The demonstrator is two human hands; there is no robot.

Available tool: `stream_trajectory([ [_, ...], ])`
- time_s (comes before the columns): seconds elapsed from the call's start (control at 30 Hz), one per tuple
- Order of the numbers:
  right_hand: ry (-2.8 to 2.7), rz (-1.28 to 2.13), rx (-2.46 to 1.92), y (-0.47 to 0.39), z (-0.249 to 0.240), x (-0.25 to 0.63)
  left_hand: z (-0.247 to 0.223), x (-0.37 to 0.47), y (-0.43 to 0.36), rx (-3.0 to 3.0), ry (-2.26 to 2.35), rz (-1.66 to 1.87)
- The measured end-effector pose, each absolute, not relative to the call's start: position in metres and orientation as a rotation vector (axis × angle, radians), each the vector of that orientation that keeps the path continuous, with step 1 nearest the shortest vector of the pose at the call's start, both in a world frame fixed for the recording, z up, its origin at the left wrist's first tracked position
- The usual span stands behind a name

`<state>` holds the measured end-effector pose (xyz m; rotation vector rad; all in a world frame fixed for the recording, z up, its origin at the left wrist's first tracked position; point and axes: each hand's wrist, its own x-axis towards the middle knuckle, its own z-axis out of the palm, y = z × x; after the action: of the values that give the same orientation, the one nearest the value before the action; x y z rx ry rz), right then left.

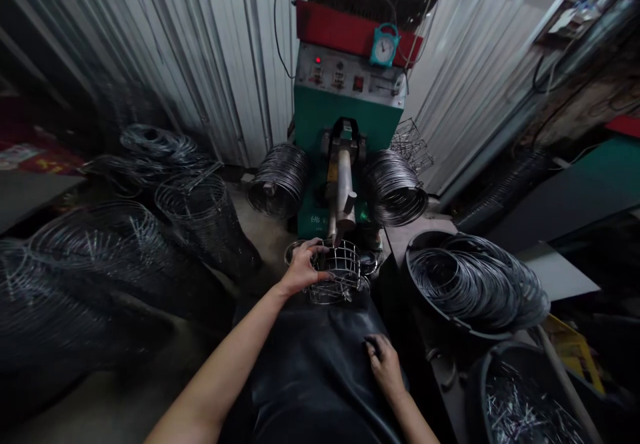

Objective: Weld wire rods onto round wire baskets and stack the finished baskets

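A small round wire basket point(345, 257) stands under the electrode arm point(345, 191) of a green spot-welding machine point(310, 121). My left hand point(303, 265) grips its left side, with thumb and fingers on the wires. More bent wire parts show around and below the basket, too tangled to tell apart. Lower right, my right hand point(385, 363) rests over the black apron point(315, 371) on my lap, apart from the basket. Its fingers are curled in and their tips look dark. What they hold, if anything, is hidden.
Wire-ring bundles point(283, 181) hang left and right of the machine. On the right stand a tub of wire rings point(480, 284) and a bucket of short wire pieces point(525, 404). Tall stacks of wire rings point(95, 231) crowd the left. A teal clock point(385, 45) hangs above.
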<state>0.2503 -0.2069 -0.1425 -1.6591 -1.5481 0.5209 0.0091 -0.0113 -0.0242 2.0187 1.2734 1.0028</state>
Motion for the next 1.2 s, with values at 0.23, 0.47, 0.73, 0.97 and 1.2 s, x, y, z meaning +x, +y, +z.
stream_trajectory([
  [0.23, -1.521, 0.443, -1.654, -0.205, -0.14, 0.251, -0.017, 0.012, -0.009, 2.086, 1.278, 0.952],
  [0.47, -1.372, 0.496, -1.73, -0.221, -0.144, 0.256, -0.043, -0.015, -0.028, 1.834, 1.25, 1.08],
  [0.73, -1.332, 0.649, -1.797, -0.197, -0.123, 0.253, -0.099, -0.02, -0.04, 1.351, 1.137, 1.184],
  [0.97, -1.617, 1.046, -1.569, -0.163, -0.022, 0.216, -0.066, -0.026, -0.062, 1.932, 1.245, 1.133],
  [1.2, -1.934, 0.682, -1.754, -0.117, 0.014, 0.174, -0.009, 0.004, -0.09, 2.435, 1.426, 0.937],
])
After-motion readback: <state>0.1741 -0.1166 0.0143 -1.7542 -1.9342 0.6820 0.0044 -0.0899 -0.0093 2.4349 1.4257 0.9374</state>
